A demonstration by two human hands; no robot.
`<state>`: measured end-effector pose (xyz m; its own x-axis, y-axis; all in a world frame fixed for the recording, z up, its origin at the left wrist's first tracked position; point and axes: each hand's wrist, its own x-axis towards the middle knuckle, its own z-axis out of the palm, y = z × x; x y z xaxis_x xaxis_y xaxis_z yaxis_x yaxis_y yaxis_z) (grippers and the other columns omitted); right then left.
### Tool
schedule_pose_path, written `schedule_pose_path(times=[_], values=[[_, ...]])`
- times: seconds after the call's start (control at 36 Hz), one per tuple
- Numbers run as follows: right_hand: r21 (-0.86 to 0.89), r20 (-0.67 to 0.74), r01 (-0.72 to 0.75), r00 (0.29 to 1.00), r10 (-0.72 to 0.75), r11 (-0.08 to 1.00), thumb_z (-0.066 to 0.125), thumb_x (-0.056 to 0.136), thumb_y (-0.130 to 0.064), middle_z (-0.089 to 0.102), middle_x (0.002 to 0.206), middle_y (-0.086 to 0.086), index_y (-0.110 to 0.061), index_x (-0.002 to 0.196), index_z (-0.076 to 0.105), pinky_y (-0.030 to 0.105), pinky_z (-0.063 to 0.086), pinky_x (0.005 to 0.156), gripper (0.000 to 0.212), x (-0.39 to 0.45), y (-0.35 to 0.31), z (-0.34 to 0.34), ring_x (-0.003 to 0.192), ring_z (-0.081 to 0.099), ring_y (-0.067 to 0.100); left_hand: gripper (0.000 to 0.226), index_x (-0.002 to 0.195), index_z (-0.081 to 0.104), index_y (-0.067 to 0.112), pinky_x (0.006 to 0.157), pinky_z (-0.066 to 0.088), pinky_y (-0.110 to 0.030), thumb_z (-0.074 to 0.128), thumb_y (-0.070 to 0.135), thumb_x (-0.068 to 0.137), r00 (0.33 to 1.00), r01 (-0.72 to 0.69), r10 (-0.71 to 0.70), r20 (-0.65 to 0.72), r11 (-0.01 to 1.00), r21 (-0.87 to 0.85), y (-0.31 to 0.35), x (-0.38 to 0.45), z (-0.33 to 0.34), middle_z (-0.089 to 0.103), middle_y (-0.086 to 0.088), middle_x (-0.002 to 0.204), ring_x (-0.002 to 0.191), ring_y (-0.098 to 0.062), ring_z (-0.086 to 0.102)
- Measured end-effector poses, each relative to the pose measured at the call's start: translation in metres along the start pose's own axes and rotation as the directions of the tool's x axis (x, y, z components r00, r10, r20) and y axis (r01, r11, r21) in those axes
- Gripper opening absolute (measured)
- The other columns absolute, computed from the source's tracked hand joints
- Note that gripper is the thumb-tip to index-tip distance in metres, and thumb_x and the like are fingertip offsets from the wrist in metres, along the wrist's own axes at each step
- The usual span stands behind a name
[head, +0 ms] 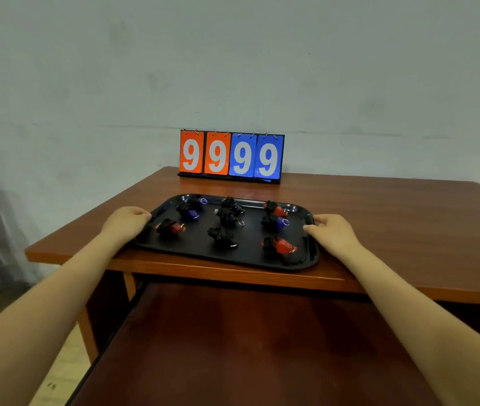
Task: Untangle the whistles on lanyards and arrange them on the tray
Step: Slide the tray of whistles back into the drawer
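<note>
A black tray (250, 253) lies near the front edge of the brown table. On it sit several whistles with black lanyards wound into bundles, set in three columns: a red whistle (174, 228) front left, a blue whistle (190, 212) behind it, a black whistle (224, 238) in the middle, a red whistle (281, 246) front right. My left hand (127, 222) grips the tray's left rim. My right hand (331, 231) grips the right rim, thumb over the edge.
A flip scoreboard (231, 156) reading 9 9 9 9, two orange and two blue cards, stands at the back of the wooden table (394, 224) against the wall. A lower dark red-brown surface (247, 347) lies under the front edge.
</note>
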<state>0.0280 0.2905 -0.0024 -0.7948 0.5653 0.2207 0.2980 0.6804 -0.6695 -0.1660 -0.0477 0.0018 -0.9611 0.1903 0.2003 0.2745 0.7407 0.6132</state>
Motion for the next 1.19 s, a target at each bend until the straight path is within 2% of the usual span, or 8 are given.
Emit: schedule_pose_path(times=[0.17, 0.33, 0.56, 0.69, 0.83, 0.97, 1.06, 1.19], values=[[0.002, -0.027, 0.0, 1.0, 0.0, 1.0, 0.058, 0.09, -0.021, 0.071, 0.099, 0.021, -0.005, 0.104, 0.07, 0.045, 0.053, 0.085, 0.025, -0.024, -0.002, -0.008, 0.095, 0.065, 0.034, 0.026, 0.082, 0.064, 0.023, 0.07, 0.042, -0.034, 0.043, 0.021, 0.098, 1.0, 0.019, -0.019, 0.013, 1.0, 0.003, 0.002, -0.026, -0.007, 0.063, -0.004, 0.086, 0.081, -0.028, 0.059], [0.008, -0.065, -0.001, 0.998, 0.001, 1.0, 0.061, 0.089, -0.016, 0.069, 0.102, 0.024, -0.003, 0.108, 0.07, 0.044, 0.053, 0.086, 0.025, -0.057, -0.006, -0.019, 0.099, 0.064, 0.038, 0.027, 0.067, 0.045, 0.027, 0.066, 0.033, -0.031, 0.045, 0.021, 0.093, 0.999, 0.05, -0.05, -0.004, 0.998, -0.039, -0.002, -0.051, -0.014, 0.044, -0.001, 0.079, 0.071, -0.018, 0.042], [0.041, -0.083, -0.057, 0.995, 0.06, 0.998, 0.064, 0.085, -0.016, 0.073, 0.104, 0.012, -0.007, 0.111, 0.071, 0.042, 0.056, 0.081, 0.029, -0.087, -0.004, -0.03, 0.093, 0.068, 0.029, 0.024, 0.073, 0.059, 0.017, 0.074, 0.039, -0.034, 0.049, 0.013, 0.095, 0.992, 0.119, -0.127, -0.013, 0.958, -0.262, 0.003, -0.08, -0.022, 0.054, -0.004, 0.083, 0.082, -0.023, 0.049], [0.102, -0.123, -0.092, 0.987, 0.104, 0.99, 0.067, 0.082, -0.017, 0.068, 0.095, 0.027, 0.005, 0.098, 0.07, 0.052, 0.055, 0.079, 0.028, -0.102, 0.001, -0.037, 0.091, 0.065, 0.042, 0.016, 0.085, 0.063, 0.014, 0.078, 0.041, -0.032, 0.051, 0.011, 0.095, 0.988, 0.14, -0.157, -0.01, 0.905, -0.401, 0.005, -0.104, -0.028, 0.058, -0.006, 0.094, 0.089, -0.024, 0.052], [0.162, -0.141, -0.068, 0.986, 0.091, 0.984, 0.066, 0.083, -0.017, 0.072, 0.109, 0.007, -0.01, 0.113, 0.071, 0.041, 0.056, 0.086, 0.032, -0.124, 0.011, -0.044, 0.097, 0.068, 0.023, 0.019, 0.082, 0.06, 0.012, 0.075, 0.04, -0.033, 0.048, 0.01, 0.096, 0.993, 0.107, -0.119, -0.002, 0.897, -0.43, 0.008, -0.136, -0.032, 0.056, -0.005, 0.08, 0.082, -0.024, 0.051], [0.226, -0.211, -0.015, 0.975, 0.064, 0.974, 0.065, 0.083, -0.011, 0.072, 0.108, 0.006, -0.009, 0.113, 0.071, 0.033, 0.054, 0.086, 0.031, -0.157, 0.016, -0.053, 0.097, 0.067, 0.018, 0.018, 0.082, 0.058, 0.012, 0.067, 0.041, -0.032, 0.048, 0.011, 0.097, 0.994, 0.106, -0.11, 0.018, 0.883, -0.457, 0.012, -0.168, -0.036, 0.054, -0.005, 0.079, 0.073, -0.023, 0.049], [0.261, -0.239, 0.023, 0.97, 0.041, 0.965, 0.064, 0.082, -0.008, 0.073, 0.099, 0.005, -0.009, 0.109, 0.073, 0.03, 0.054, 0.084, 0.028, -0.182, 0.016, -0.061, 0.087, 0.067, 0.013, 0.021, 0.077, 0.053, 0.015, 0.057, 0.037, -0.028, 0.046, 0.009, 0.096, 0.998, 0.057, -0.043, 0.042, 0.896, -0.44, 0.011, -0.191, -0.036, 0.049, -0.005, 0.075, 0.067, -0.02, 0.046], [0.277, -0.261, 0.061, 0.965, 0.014, 0.959, 0.064, 0.086, -0.006, 0.068, 0.098, 0.001, -0.005, 0.114, 0.069, 0.024, 0.048, 0.077, 0.029, -0.211, 0.014, -0.077, 0.075, 0.061, 0.003, 0.026, 0.083, 0.063, 0.008, 0.056, 0.039, -0.03, 0.046, 0.017, 0.099, 0.994, 0.055, -0.011, 0.112, 0.915, -0.399, 0.004, -0.219, -0.039, 0.059, -0.008, 0.082, 0.069, -0.019, 0.053]])
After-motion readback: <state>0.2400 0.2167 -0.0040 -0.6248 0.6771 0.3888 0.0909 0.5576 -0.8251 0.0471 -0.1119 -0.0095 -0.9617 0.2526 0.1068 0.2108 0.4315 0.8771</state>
